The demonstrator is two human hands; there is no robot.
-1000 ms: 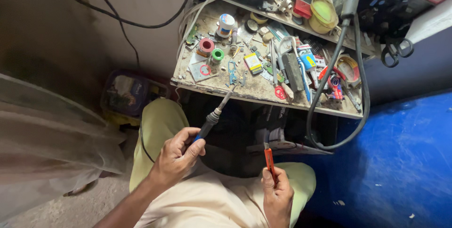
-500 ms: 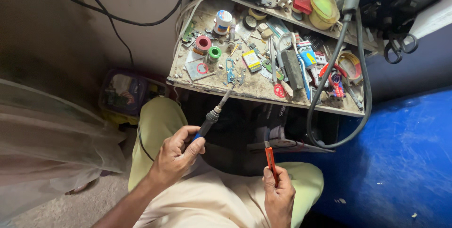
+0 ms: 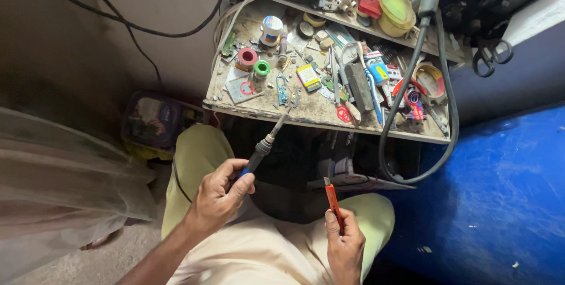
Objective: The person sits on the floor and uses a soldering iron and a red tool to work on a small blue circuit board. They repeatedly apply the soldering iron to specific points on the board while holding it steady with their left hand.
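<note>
Soldering iron [image 3: 266,143]: held in the left hand [image 3: 220,196]; long axis runs diagonally, blue handle low at the hand, metal tip high and to the right, pointing at the front edge of the workbench [image 3: 318,121]. Tip sits just at that edge; contact cannot be judged.
Left hand: fingers curled closed round the blue handle, thumb lying along it; wrist over the lap.
Red cutter [image 3: 333,205]: slim red-handled knife in the right hand [image 3: 344,249]; long axis near upright, leaning slightly left, blade end up and away from the body.
Right hand: closed in a loose fist round the lower end of the cutter, resting on the right thigh.
Lap: person seated, olive trousers, pale shirt hem between the two hands.
Black hose [image 3: 412,114]: thick, loops down off the bench's right side and back up.
Workbench surface: dusty and crowded. Red tape roll [image 3: 246,57] and green tape roll [image 3: 262,68] at left, small yellow-green box [image 3: 308,77] mid-bench, blue-handled tool [image 3: 371,88] to its right.
Rear shelf: white-and-blue jar [image 3: 271,30], round yellow-green tin [image 3: 396,13].
Far right: black scissors [image 3: 488,58] hanging beside the bench, blue surface [image 3: 506,191] below.
</note>
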